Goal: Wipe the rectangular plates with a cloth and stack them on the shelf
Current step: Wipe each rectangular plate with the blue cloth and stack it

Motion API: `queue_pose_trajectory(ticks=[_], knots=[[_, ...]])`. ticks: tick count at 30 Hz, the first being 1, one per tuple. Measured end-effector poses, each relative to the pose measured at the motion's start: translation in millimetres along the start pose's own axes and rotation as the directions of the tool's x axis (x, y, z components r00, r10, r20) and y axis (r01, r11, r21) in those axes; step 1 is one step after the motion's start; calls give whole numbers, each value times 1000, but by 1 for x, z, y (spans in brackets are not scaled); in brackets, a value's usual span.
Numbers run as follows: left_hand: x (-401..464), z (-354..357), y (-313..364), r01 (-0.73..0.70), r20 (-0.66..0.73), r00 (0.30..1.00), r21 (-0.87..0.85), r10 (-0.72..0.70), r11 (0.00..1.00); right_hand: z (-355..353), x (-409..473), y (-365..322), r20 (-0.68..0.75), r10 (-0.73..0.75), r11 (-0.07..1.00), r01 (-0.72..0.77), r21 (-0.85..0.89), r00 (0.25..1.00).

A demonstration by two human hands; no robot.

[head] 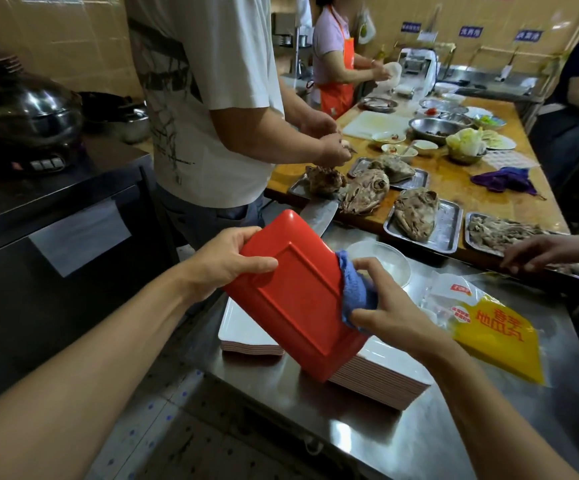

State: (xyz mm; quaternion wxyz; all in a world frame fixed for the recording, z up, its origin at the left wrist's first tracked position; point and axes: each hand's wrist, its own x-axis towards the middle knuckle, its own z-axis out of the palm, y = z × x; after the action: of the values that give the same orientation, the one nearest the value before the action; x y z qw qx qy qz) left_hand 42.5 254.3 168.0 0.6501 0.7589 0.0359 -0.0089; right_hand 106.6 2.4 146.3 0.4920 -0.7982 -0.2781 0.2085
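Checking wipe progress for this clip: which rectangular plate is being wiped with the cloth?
The red plate, held tilted with its underside up by the left hand while the right hand presses the blue cloth on its edge. The others lie stacked.

Even, warm indoor light fills the kitchen, brightest on the tiled back wall (488, 15) and the wooden table (454, 188). Soft glare streaks the steel counter (315, 410) and glints off the domed pot lid (21, 112) at left, where the dark cabinet (56, 271) sinks into shadow. Wide-angle distortion bends the forearms and frame edges. The red plate (298, 299) is sharp; distant figures and wall signs (471, 31) look soft and slightly smeared.
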Motion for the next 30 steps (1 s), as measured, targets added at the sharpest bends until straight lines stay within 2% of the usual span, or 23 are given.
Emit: queue_pose_trajectory(ticks=[2, 4, 7, 9, 13, 17, 25, 30], knots=[[0, 3, -6, 1, -40, 999, -43, -2, 999, 9, 6, -5, -98, -155, 966, 130, -222, 983], [1, 6, -11, -11, -72, 997, -80, 5, 997, 22, 13, -8, -126, -306, 858, 216, -467, 944], [-1, 5, -14, -14, -124, 992, -115, -1, 993, 29, 17, -6, -106, -354, 743, 211, -635, 929], [-6, -1, -16, -9, -151, 988, -163, -16, 987, 24, 13, 2, -101, -321, 732, 179, -657, 942], [-12, -7, -24, 31, -211, 972, -310, -101, 950, 14, 5, 17, -133, -247, 829, 138, -542, 960], [-9, -5, -32, 63, -258, 944, -473, -206, 879, 13, 6, 18, -130, -267, 843, 166, -512, 955], [-5, 4, -40, 76, -316, 878, -649, -359, 757, 25, -16, 35, -102, -423, 774, 301, -556, 900], [-7, 27, -41, 50, -333, 841, -736, -426, 675, 62, -11, 36, -137, -581, 611, 320, -724, 802]])
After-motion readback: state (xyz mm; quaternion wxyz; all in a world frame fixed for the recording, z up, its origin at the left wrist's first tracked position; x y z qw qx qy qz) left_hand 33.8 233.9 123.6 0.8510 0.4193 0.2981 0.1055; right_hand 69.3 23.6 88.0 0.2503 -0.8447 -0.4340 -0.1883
